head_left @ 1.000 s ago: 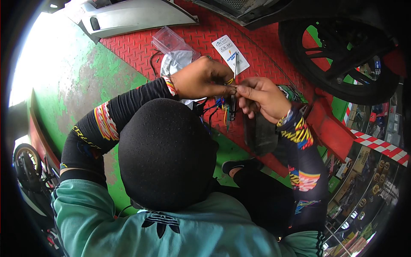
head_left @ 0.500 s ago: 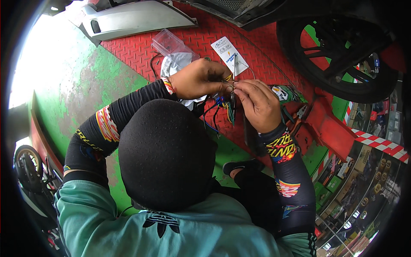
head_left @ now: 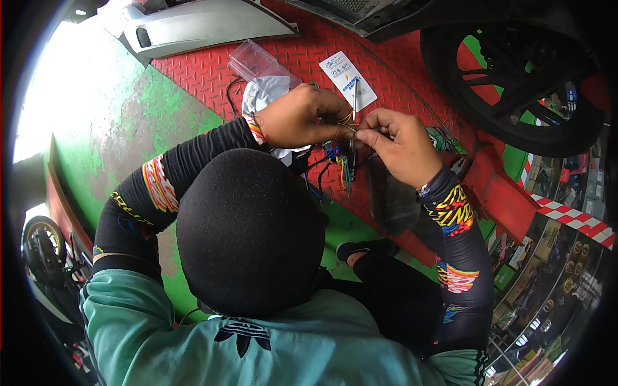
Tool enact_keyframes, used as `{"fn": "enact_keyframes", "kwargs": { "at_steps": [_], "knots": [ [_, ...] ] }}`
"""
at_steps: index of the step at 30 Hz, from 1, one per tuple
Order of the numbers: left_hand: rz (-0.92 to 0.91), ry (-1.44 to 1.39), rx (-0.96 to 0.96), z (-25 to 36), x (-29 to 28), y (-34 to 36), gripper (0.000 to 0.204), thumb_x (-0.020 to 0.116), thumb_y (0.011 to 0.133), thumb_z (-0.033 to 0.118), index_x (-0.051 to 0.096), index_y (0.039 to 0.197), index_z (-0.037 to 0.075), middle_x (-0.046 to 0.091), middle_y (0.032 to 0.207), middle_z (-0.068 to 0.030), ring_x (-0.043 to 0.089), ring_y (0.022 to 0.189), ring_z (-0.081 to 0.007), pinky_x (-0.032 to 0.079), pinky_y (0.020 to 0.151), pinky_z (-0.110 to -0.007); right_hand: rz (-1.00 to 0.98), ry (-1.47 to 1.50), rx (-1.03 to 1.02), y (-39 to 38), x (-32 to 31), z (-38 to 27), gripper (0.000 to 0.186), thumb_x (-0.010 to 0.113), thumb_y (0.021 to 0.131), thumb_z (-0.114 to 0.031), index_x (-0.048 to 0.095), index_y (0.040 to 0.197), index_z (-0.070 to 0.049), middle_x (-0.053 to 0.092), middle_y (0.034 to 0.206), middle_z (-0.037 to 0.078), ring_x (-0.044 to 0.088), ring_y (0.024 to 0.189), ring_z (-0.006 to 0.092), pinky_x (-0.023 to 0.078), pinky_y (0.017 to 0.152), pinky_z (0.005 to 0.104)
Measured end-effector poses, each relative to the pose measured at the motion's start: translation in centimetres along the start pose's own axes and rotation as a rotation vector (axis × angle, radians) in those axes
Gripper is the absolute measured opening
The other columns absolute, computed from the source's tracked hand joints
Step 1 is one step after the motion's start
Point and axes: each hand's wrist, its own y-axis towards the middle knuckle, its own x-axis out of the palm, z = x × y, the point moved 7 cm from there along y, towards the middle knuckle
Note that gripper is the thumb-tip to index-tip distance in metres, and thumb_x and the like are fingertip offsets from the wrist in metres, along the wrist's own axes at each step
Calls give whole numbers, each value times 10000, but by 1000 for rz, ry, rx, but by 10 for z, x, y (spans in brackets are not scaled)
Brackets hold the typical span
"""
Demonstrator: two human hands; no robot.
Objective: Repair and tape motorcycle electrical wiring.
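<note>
Head view: two hands meeting over a bundle of thin coloured wires, above a red tread-plate ramp.

Left hand (head_left: 302,119), fingers curled together, pinches the upper end of the wires (head_left: 342,168); right hand (head_left: 399,145), thumb and forefinger pressed together, grips the same strands just beside it, the two hands nearly touching. What sits exactly between the fingertips is too small to make out. Wires hang down in blue, green, yellow and black; their lower ends pass behind a black-capped head (head_left: 251,231), which hides much of the near ground. On the ramp (head_left: 193,71): a clear plastic box (head_left: 254,61), a white cloth (head_left: 267,96) partly covered by the left hand, a white printed card (head_left: 347,80). A motorcycle wheel (head_left: 515,71), upper right, is cut off by the rim of the frame.
</note>
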Motion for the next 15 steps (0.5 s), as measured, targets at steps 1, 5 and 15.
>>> {"fn": "enact_keyframes", "kwargs": {
  "at_steps": [1, 5, 15],
  "knots": [
    [10, 36, 43, 3, -1, 0, 176, 820, 890, 151, 717, 942, 19, 724, 847, -72, 709, 741, -157, 564, 650, -320, 3, 1, 0, 2, -2, 0, 116, 662, 990, -77, 663, 1017, 36, 735, 840, 76, 711, 742, 163, 562, 712, 305],
    [-24, 92, 21, 7, -2, 1, 157, 801, 909, 139, 717, 941, 11, 745, 865, -81, 724, 773, -152, 574, 667, -301, -75, 202, 245, 1, 4, 14, 125, 648, 1014, -84, 659, 1029, 39, 737, 873, 58, 704, 801, 107, 557, 731, 261],
    [-15, -388, -300, -19, 1, -9, 176, 697, 997, 90, 699, 1068, -70, 751, 960, -86, 727, 904, -139, 584, 814, -290, 680, -28, -317, -24, 37, 11, 318, 791, 866, -25, 640, 1146, -38, 708, 964, 77, 699, 855, 181, 563, 743, 309]
  ]
}}
